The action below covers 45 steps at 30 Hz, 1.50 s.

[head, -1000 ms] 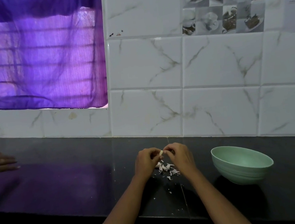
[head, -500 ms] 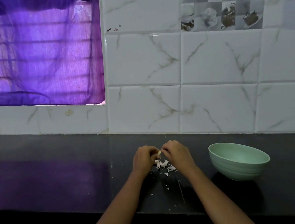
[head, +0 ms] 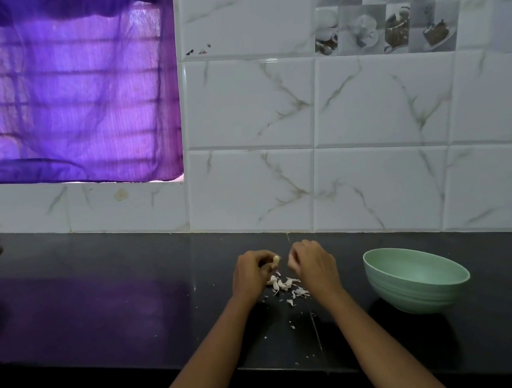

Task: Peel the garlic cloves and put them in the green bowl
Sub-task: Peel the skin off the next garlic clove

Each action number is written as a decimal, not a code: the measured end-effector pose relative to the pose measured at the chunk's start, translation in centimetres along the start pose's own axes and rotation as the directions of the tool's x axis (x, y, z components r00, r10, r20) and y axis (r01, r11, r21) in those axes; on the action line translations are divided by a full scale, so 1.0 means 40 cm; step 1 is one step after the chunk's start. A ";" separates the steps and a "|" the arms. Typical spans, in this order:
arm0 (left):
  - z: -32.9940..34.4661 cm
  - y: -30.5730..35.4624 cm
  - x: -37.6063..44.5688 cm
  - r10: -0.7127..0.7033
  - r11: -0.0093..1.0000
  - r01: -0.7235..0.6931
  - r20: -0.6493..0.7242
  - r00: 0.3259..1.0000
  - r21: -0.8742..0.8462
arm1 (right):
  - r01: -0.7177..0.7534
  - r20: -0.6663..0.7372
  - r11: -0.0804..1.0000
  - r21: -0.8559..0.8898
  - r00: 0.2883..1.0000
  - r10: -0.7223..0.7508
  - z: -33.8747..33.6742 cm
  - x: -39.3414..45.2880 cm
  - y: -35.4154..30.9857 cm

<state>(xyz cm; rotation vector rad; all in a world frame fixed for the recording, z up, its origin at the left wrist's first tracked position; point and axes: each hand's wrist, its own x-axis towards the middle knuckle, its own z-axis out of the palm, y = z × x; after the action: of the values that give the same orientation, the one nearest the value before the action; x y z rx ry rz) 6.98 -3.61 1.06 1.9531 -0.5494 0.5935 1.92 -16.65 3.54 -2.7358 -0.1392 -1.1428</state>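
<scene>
Garlic clove (head: 276,259), small, pale and cream-coloured, sits pinched at the tips of our left hand (head: 252,274), just above the dark glossy stone desk (head: 101,307). Our right hand (head: 314,265) is just beside it, a small gap apart, and not touching the clove.

We judge the step in hand to be stripping the last skin from this clove. To do it well we would keep the left pinch low on the clove so its upper end stays bare, catch a loose edge of skin with the right thumbnail, and pull away along the clove's length rather than across it. We should work over the heap of white papery peel scraps (head: 286,286) lying on the desk between and below our hands, so the waste stays together. A light pinch is enough; a hard squeeze could bruise the clove or shoot it out.

Left fingers (head: 263,258) are curled in tight, thumb and fingertips closed on the clove. Right fingers (head: 298,251) are also curled narrow into a loose fist; whether they pinch a shred of skin we cannot tell, as the fingertips face away.

Once the clove is clean, it has a short trip right to the pale green round ribbed bowl (head: 418,287), which stands near our right wrist; we cannot see any cloves in the part of its inside that shows.
</scene>
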 end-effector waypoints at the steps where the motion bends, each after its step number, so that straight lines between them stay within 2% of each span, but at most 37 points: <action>1: 0.000 0.000 0.001 -0.011 0.999 0.011 -0.001 1.000 -0.041 | -0.029 0.005 0.999 0.041 1.000 0.028 0.003 0.001 0.009; 5: 0.000 -0.002 0.002 -0.017 0.992 0.021 0.030 0.999 -0.128 | -0.073 0.001 0.975 0.208 0.997 0.074 0.015 0.009 0.016; 13: -0.005 0.003 0.004 -0.005 0.992 0.013 0.064 0.998 -0.128 | -0.006 0.040 0.904 0.428 0.999 -0.012 0.024 0.014 0.003; 17: -0.004 0.009 0.000 -0.021 0.991 0.037 0.121 0.992 -0.129 | -0.095 0.071 0.837 0.539 0.995 0.067 0.032 0.022 0.012; 20: 0.000 0.010 -0.002 0.015 0.997 -0.003 0.147 0.989 -0.078 | -0.139 0.056 0.767 0.627 0.990 0.133 0.027 0.017 0.015; 23: 0.002 0.007 0.000 0.062 0.997 -0.057 0.136 0.989 -0.042 | -0.166 0.054 0.718 0.676 0.983 0.177 0.025 0.014 0.016; 27: -0.001 -0.004 -0.003 0.064 0.997 -0.060 0.091 0.994 -0.041 | -0.235 0.170 0.669 0.705 0.972 0.163 0.025 0.012 0.009; 31: -0.002 -0.009 -0.006 0.039 0.999 -0.041 0.068 0.997 0.033 | -0.262 0.182 0.644 0.719 0.965 0.189 0.022 0.013 0.006; 37: -0.004 0.010 -0.007 0.056 0.993 -0.068 0.121 0.991 0.097 | -0.271 0.195 0.631 0.726 0.962 0.189 0.013 0.018 0.011; 39: -0.004 0.011 -0.003 0.024 0.998 -0.032 0.144 0.989 0.057 | -0.267 0.203 0.645 0.716 0.964 0.174 0.013 0.017 0.012; 41: -0.003 0.009 0.001 -0.069 0.993 0.087 0.218 0.973 -0.074 | -0.267 0.212 0.643 0.718 0.963 0.164 0.013 0.018 0.019; 43: -0.004 0.016 0.003 -0.165 0.937 0.246 0.307 0.937 -0.247 | -0.285 0.239 0.584 0.760 0.958 0.157 0.006 0.019 0.027; 45: -0.007 0.025 0.007 -0.218 0.879 0.344 0.365 0.905 -0.330 | -0.296 0.255 0.477 0.828 0.955 0.150 -0.004 0.018 0.029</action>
<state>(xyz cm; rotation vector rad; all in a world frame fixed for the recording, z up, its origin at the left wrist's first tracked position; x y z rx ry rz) 6.53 -3.83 2.02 1.7068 -0.5161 -0.0282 2.50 -17.82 4.02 -1.8214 -0.2731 -0.5302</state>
